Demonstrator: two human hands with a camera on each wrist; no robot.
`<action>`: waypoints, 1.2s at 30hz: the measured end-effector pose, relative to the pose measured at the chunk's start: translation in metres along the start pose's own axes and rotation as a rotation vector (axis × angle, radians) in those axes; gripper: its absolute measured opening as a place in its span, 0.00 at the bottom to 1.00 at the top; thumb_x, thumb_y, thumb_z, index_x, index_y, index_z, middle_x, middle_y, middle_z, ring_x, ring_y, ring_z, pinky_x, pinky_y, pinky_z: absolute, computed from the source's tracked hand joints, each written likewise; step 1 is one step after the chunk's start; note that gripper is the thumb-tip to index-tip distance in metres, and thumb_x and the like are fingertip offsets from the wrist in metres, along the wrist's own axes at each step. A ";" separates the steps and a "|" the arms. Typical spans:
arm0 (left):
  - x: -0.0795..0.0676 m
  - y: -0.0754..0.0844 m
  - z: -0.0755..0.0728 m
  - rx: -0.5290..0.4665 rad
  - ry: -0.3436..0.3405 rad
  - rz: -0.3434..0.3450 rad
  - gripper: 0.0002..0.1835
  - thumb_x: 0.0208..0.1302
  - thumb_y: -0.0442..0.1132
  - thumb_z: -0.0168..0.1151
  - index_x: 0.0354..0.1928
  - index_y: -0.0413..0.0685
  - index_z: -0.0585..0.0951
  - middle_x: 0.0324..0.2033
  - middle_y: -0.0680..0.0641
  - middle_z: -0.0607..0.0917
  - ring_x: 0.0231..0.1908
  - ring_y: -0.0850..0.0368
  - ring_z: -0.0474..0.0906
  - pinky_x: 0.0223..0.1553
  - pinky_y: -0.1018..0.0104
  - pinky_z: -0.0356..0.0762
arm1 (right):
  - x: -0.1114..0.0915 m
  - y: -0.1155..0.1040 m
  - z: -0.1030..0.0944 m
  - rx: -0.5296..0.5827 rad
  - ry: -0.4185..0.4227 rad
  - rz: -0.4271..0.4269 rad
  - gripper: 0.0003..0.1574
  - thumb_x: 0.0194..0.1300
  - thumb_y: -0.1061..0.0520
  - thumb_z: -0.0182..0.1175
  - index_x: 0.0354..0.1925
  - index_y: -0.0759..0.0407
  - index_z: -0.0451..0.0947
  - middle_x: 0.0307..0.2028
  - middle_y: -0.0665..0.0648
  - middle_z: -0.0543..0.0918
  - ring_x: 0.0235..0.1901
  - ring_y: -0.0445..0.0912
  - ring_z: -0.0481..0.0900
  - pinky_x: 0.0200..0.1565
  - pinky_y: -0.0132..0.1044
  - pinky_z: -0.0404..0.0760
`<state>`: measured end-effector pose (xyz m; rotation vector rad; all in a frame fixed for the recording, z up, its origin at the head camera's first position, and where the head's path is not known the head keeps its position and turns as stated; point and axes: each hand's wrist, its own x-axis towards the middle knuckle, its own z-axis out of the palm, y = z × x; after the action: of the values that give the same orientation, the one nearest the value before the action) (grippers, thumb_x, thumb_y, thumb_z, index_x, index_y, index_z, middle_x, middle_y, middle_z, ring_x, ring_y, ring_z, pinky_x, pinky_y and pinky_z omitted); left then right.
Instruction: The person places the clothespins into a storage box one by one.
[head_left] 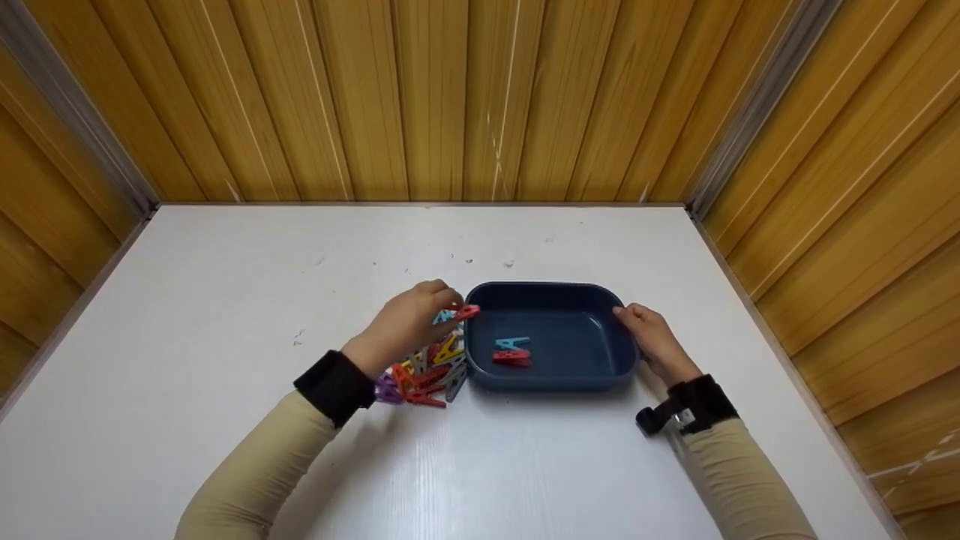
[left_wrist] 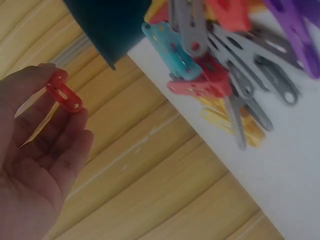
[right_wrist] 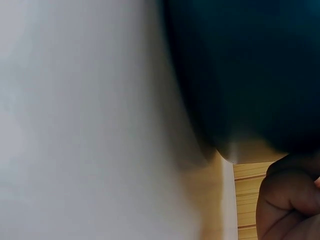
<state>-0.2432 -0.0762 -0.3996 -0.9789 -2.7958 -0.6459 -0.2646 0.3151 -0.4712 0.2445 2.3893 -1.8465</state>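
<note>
My left hand [head_left: 409,322] pinches a red clothespin [left_wrist: 64,92] between thumb and fingers, at the left rim of a dark blue rectangular basin [head_left: 551,381]. In the head view that red clothespin overlaps the rim. Two clothespins lie inside on the basin's floor, a light blue one [head_left: 512,343] and a red one [head_left: 511,358]. My right hand [head_left: 652,337] grips the basin's right rim, thumb on top; most of its fingers are hidden behind the wall. Below the left hand, against the basin's left side, lies a pile of clothespins [head_left: 431,375] in several colours.
The basin and the pile stand on a white table [head_left: 225,337]. Small dark specks and scraps [head_left: 508,264] lie toward its far side. Wood-patterned panels [head_left: 427,97] close in the back and both sides.
</note>
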 end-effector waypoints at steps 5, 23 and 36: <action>0.015 0.023 0.017 -0.029 -0.032 0.082 0.14 0.65 0.36 0.70 0.52 0.42 0.85 0.46 0.42 0.86 0.47 0.48 0.84 0.51 0.56 0.86 | 0.002 0.001 -0.002 0.006 0.003 0.009 0.26 0.78 0.50 0.55 0.20 0.48 0.64 0.14 0.40 0.62 0.15 0.34 0.59 0.19 0.25 0.57; 0.038 0.041 0.068 0.103 -0.206 0.141 0.11 0.65 0.43 0.71 0.45 0.44 0.89 0.39 0.45 0.88 0.40 0.51 0.86 0.44 0.59 0.86 | 0.001 0.003 -0.002 0.019 -0.010 0.013 0.26 0.78 0.49 0.55 0.20 0.48 0.65 0.13 0.40 0.62 0.13 0.34 0.58 0.18 0.25 0.56; 0.044 0.040 0.075 0.085 -0.283 0.050 0.09 0.65 0.43 0.71 0.42 0.46 0.88 0.38 0.47 0.89 0.39 0.53 0.84 0.43 0.61 0.84 | 0.000 0.003 0.000 0.046 -0.004 0.006 0.25 0.78 0.50 0.55 0.21 0.48 0.65 0.14 0.40 0.62 0.14 0.33 0.59 0.19 0.25 0.57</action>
<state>-0.2509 0.0086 -0.4422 -1.2045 -2.9961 -0.4060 -0.2637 0.3162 -0.4739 0.2507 2.3431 -1.8989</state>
